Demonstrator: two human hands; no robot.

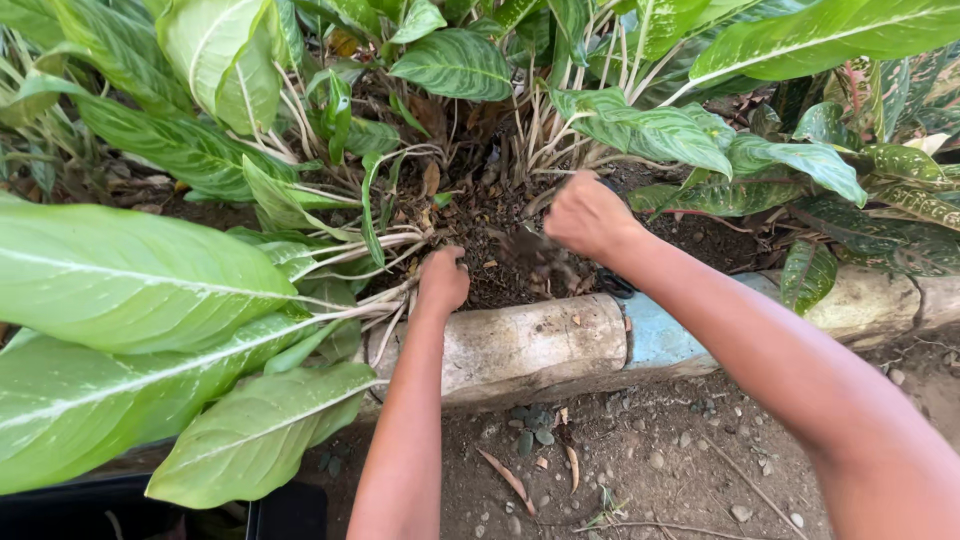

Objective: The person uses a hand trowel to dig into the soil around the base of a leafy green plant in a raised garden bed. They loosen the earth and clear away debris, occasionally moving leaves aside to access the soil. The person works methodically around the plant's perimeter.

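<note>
Dark, crumbly soil with dry leaf bits fills the raised bed between the two hands, behind a worn concrete border. At far left, broad pale-green striped leaves overhang the border. The left hand is curled into a fist, knuckles against the soil beside whitish plant stems. The right hand is also closed, apparently on a blurred dark clump; variegated foliage crowds it from the right.
</note>
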